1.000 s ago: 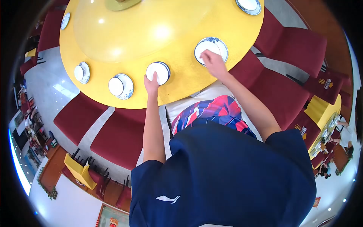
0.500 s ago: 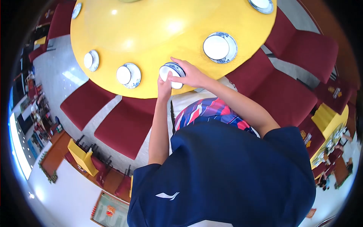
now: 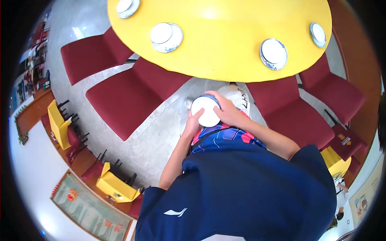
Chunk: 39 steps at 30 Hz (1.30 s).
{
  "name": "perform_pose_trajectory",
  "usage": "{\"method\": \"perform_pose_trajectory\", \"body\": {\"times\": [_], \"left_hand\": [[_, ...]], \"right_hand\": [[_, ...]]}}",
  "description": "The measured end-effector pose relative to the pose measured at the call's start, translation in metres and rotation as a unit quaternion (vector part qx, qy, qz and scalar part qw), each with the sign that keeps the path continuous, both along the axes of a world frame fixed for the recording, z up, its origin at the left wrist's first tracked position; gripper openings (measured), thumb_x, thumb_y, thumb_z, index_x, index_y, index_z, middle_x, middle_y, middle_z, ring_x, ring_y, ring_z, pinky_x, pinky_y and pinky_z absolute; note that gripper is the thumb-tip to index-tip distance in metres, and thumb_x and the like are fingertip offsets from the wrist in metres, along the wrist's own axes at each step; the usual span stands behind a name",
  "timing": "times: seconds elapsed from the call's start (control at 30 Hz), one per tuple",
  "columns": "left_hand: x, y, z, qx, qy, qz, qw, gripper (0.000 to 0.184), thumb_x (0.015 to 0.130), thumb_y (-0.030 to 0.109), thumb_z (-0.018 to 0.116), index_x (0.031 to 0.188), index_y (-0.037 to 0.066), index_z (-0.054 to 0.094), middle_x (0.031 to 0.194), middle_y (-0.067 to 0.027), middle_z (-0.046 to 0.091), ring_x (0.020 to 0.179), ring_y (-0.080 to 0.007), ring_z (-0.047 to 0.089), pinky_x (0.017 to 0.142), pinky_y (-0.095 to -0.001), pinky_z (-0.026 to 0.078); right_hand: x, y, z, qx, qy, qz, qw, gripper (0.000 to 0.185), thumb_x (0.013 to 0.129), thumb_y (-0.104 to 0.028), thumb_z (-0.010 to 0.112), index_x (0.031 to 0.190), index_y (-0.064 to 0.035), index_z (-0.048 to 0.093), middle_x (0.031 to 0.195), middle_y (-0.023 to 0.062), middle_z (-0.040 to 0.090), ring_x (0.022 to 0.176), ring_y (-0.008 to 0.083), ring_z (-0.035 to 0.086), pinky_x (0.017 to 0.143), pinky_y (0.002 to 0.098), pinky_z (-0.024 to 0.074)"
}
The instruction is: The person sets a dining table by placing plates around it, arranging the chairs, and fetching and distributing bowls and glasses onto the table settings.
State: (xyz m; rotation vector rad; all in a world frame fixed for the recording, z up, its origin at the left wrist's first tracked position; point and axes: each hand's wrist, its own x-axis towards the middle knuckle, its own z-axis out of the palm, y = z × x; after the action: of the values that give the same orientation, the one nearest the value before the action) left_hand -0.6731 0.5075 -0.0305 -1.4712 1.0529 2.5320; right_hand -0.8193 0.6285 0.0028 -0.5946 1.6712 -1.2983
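A round white bowl (image 3: pixel 207 115) with a blue-patterned edge is held in front of my lap, just short of the table edge. My left hand (image 3: pixel 194 121) grips its near left side, thumb lying on the white face. From the right, my right hand (image 3: pixel 227 111) wraps round the far edge, with its thumb on the face too. Whether more than one piece is stacked in my hands, I cannot tell. Beyond it, a white bowl on a blue-patterned plate (image 3: pixel 175 41) and another such set (image 3: pixel 274 54) stand on the yellow round table (image 3: pixel 225 64).
More bowl-and-plate sets stand at the table's left (image 3: pixel 128 9) and right (image 3: pixel 317 35). Dark red chairs (image 3: pixel 124 100) line the left, with others (image 3: pixel 289 108) on the right. Grey tiled floor (image 3: pixel 159 124) lies between. Smaller yellow-covered tables (image 3: pixel 114 186) are behind.
My hands and the bowl have come away from the table edge and closer to my body. The view has turned, so the table now appears farther up and to the right.
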Motion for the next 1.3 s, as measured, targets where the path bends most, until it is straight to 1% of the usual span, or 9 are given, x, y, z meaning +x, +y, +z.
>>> {"method": "perform_pose_trajectory", "body": {"times": [0.13, 0.27, 0.43, 0.57, 0.7, 0.93, 1.07, 1.17, 1.3], "left_hand": [[0.115, -0.057, 0.000, -0.075, -0.019, -0.050, 0.996, 0.045, 0.088, 0.013, 0.060, 0.127, -0.007, 0.049, 0.116, -0.0161, 0.062, 0.104, -0.0228, 0.062, 0.090, -0.0328, 0.049], [0.256, -0.099, -0.001, -0.033, 0.007, 0.123, 0.992, 0.052, 0.086, 0.008, 0.059, 0.135, -0.002, 0.044, 0.120, -0.0160, 0.059, 0.109, -0.0245, 0.060, 0.094, -0.0365, 0.049], [0.365, -0.150, 0.083, -0.059, 0.063, 0.321, 0.943, 0.068, 0.080, -0.001, 0.052, 0.146, 0.006, 0.034, 0.130, -0.0189, 0.051, 0.116, -0.0299, 0.056, 0.097, -0.0384, 0.049], [0.442, -0.179, 0.069, -0.111, 0.070, 0.373, 0.919, 0.078, 0.075, 0.000, 0.055, 0.149, 0.009, 0.031, 0.135, -0.0197, 0.047, 0.121, -0.0324, 0.053, 0.100, -0.0417, 0.046], [0.496, -0.228, 0.050, 0.056, -0.053, 0.411, 0.908, 0.069, 0.081, 0.009, 0.057, 0.145, 0.002, 0.033, 0.133, -0.0221, 0.050, 0.120, -0.0353, 0.055, 0.098, -0.0436, 0.048], [0.585, -0.401, 0.024, 0.069, -0.042, 0.379, 0.922, 0.059, 0.092, 0.024, 0.056, 0.141, -0.003, 0.036, 0.130, -0.0228, 0.053, 0.116, -0.0339, 0.058, 0.096, -0.0444, 0.050], [0.608, -0.537, 0.065, -0.014, 0.021, 0.367, 0.930, 0.057, 0.097, 0.026, 0.053, 0.146, 0.004, 0.033, 0.137, -0.0204, 0.048, 0.121, -0.0321, 0.054, 0.099, -0.0448, 0.047], [0.608, -0.619, 0.085, -0.049, 0.024, 0.299, 0.953, 0.061, 0.098, 0.039, 0.052, 0.139, -0.004, 0.038, 0.133, -0.0203, 0.053, 0.120, -0.0309, 0.056, 0.101, -0.0438, 0.046], [0.593, -0.732, 0.064, -0.017, 0.061, 0.274, 0.960, 0.057, 0.099, 0.029, 0.050, 0.148, 0.008, 0.031, 0.139, -0.0194, 0.047, 0.123, -0.0325, 0.052, 0.099, -0.0446, 0.047]], "right_hand": [[0.091, -0.064, 0.018, -0.024, -0.007, 0.050, 0.998, 0.056, 0.080, 0.004, 0.044, 0.135, -0.0040, 0.042, 0.126, 0.0197, 0.055, 0.121, 0.0319, 0.054, 0.106, 0.0376, 0.0383], [0.214, -0.146, 0.020, -0.054, 0.009, 0.162, 0.985, 0.061, 0.077, 0.007, 0.044, 0.136, -0.0040, 0.042, 0.133, 0.0202, 0.049, 0.131, 0.0322, 0.045, 0.111, 0.0381, 0.0326], [0.331, -0.251, 0.052, -0.045, -0.044, 0.316, 0.947, 0.061, 0.077, 0.004, 0.042, 0.137, -0.0044, 0.039, 0.132, 0.0203, 0.051, 0.127, 0.0334, 0.049, 0.107, 0.0382, 0.0366], [0.388, -0.315, 0.071, -0.036, -0.103, 0.402, 0.909, 0.061, 0.076, 0.004, 0.040, 0.136, -0.0055, 0.040, 0.128, 0.0206, 0.053, 0.123, 0.0332, 0.052, 0.104, 0.0381, 0.0395], [0.439, -0.366, 0.039, 0.001, -0.077, 0.404, 0.912, 0.063, 0.075, 0.006, 0.041, 0.137, -0.0076, 0.039, 0.125, 0.0209, 0.055, 0.122, 0.0332, 0.053, 0.103, 0.0392, 0.0401], [0.511, -0.526, 0.015, -0.001, -0.103, 0.368, 0.924, 0.064, 0.076, 0.005, 0.043, 0.138, -0.0112, 0.038, 0.125, 0.0222, 0.057, 0.119, 0.0357, 0.055, 0.099, 0.0412, 0.0425], [0.550, -0.646, 0.040, -0.049, -0.110, 0.309, 0.943, 0.062, 0.075, 0.004, 0.044, 0.136, -0.0093, 0.040, 0.121, 0.0237, 0.059, 0.116, 0.0383, 0.057, 0.097, 0.0438, 0.0442], [0.560, -0.711, 0.051, -0.072, -0.041, 0.296, 0.951, 0.064, 0.073, 0.004, 0.044, 0.136, -0.0086, 0.039, 0.124, 0.0214, 0.057, 0.117, 0.0369, 0.056, 0.099, 0.0429, 0.0429], [0.552, -0.805, 0.043, -0.096, -0.051, 0.238, 0.965, 0.065, 0.072, 0.005, 0.042, 0.135, -0.0067, 0.041, 0.130, 0.0194, 0.053, 0.126, 0.0314, 0.048, 0.105, 0.0398, 0.0380]]}}
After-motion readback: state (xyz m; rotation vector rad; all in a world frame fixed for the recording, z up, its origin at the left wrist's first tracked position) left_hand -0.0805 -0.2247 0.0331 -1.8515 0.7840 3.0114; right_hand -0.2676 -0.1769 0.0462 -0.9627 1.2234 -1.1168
